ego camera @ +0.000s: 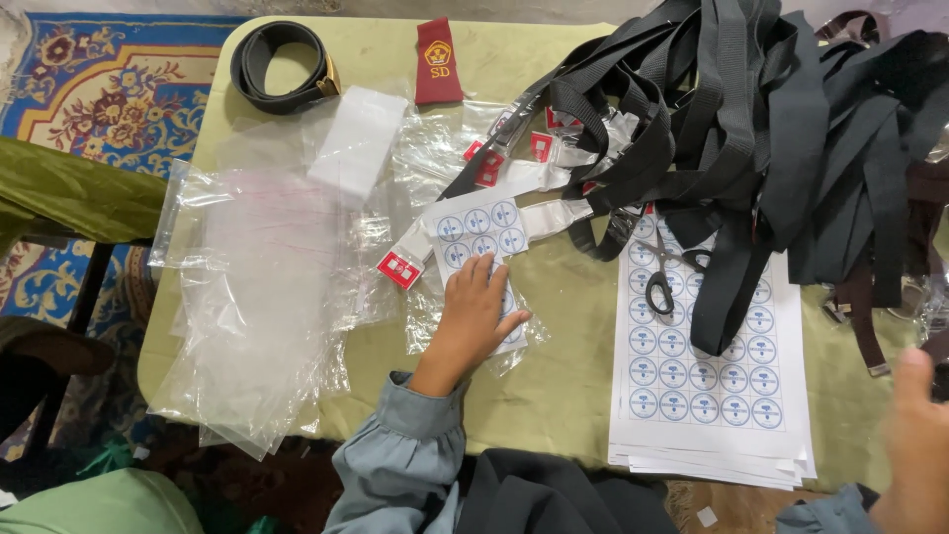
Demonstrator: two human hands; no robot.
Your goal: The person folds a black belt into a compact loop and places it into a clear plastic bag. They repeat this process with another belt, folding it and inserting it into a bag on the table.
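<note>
Blurred right hand (914, 445), grip unreadable; left hand (474, 311) flat-open on one sticker sheet (479, 232); one scissors (660, 282).

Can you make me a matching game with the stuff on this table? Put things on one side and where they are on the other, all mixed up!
Things:
1. scissors
2. rolled-up black belt
3. left hand
4. dark red tie

Places:
A. at the far edge of the table, just right of the rolled belt
B. lying on the big stack of round-sticker sheets
C. pressing down on a small sticker sheet in clear plastic
D. at the far left corner of the green table

Pairs: 1-B, 2-D, 3-C, 4-A
</note>
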